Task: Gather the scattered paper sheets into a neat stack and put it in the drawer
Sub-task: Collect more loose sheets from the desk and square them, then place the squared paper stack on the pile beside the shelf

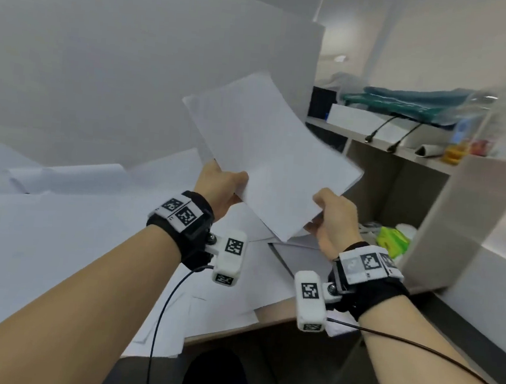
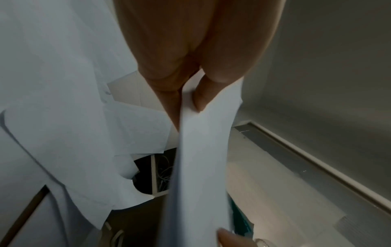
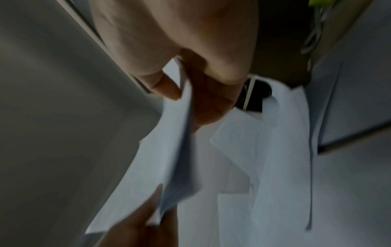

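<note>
Loose paper sheets (image 1: 58,236) lay overlapping across the desk (image 1: 275,311) on the left, some hanging past its front edge. Above them the left hand (image 1: 220,186) pinched the near left edge of a lifted stack of sheets (image 1: 267,150), thumb on top and fingers (image 2: 169,103) beneath. The stack was held in the air over the desk's right end, tilted up and away from the person, its far end bowed slightly. The right hand (image 1: 332,217) gripped the stack's near right corner, thumb (image 3: 160,83) curled over the top face and the other fingers under it. Further right stood an open shelf unit (image 1: 399,180), with a green packet (image 1: 393,239) on its lower level.
</note>
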A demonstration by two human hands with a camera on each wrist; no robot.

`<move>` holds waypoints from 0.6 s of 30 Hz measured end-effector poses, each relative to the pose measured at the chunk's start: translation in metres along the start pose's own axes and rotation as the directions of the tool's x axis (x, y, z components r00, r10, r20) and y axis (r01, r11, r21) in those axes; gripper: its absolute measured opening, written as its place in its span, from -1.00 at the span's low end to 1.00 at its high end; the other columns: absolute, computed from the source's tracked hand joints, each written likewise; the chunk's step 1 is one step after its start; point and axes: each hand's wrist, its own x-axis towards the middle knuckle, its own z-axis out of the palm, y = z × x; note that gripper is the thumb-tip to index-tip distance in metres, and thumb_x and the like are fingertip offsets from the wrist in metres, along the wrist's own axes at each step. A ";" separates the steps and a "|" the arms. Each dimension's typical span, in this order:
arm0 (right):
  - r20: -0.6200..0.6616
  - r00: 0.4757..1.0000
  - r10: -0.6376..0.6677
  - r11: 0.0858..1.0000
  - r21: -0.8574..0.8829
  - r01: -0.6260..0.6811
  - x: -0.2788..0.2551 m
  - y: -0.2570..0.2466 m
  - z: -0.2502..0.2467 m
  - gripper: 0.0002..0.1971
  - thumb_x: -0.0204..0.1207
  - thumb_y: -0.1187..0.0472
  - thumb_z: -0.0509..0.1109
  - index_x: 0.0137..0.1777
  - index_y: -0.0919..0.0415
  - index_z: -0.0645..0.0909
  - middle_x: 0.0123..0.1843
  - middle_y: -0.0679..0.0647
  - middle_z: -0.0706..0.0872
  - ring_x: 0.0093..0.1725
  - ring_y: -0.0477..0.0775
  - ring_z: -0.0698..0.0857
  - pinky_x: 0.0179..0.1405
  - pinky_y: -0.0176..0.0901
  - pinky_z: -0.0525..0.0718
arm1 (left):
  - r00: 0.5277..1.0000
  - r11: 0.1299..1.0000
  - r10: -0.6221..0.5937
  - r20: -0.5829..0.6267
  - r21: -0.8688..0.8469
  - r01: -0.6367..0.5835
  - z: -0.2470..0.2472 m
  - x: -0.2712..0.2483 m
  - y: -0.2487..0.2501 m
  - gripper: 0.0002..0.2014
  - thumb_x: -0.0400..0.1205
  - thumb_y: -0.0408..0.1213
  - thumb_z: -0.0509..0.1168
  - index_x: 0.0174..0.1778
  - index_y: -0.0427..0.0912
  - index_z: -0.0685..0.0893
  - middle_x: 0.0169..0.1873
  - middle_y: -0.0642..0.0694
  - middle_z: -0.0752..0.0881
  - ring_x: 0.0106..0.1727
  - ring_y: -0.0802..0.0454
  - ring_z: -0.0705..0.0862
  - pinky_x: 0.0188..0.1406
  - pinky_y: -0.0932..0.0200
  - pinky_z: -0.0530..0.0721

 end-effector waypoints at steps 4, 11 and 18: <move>-0.047 0.996 0.074 0.997 0.002 -0.074 0.023 -0.007 -0.057 -0.94 0.57 0.35 0.32 -0.10 0.20 0.58 -0.31 0.14 0.66 -0.49 0.07 0.57 -0.65 -0.24 0.40 | 0.988 0.989 -0.144 0.055 0.055 0.141 0.021 0.014 -0.023 -0.53 0.63 -0.61 0.36 0.47 -0.40 0.47 0.32 -0.36 0.69 0.07 -0.20 0.79 -0.28 0.01 0.82; -0.257 0.966 0.010 0.996 -0.079 -0.031 0.053 0.005 -0.128 -0.85 0.55 0.51 0.18 -0.03 0.32 0.53 -0.26 0.30 0.62 -0.56 0.02 0.45 -0.73 -0.29 0.23 | 0.909 0.919 -0.373 0.186 0.209 0.335 0.060 0.037 -0.061 -0.53 0.80 0.02 0.18 0.22 -0.42 0.55 0.07 -0.43 0.77 0.00 -0.40 0.82 -0.08 -0.18 0.85; -0.365 0.925 0.107 0.993 -0.013 -0.120 0.042 0.019 -0.197 -0.80 0.60 0.52 0.20 -0.22 0.30 0.47 -0.36 0.20 0.51 -0.49 0.08 0.36 -0.71 -0.26 0.25 | 0.919 0.161 -0.382 0.100 0.986 -0.040 0.061 0.096 -0.136 -0.67 0.62 -0.30 0.40 0.30 -0.25 0.59 0.30 -0.25 0.59 0.33 -0.24 0.59 0.23 0.02 0.58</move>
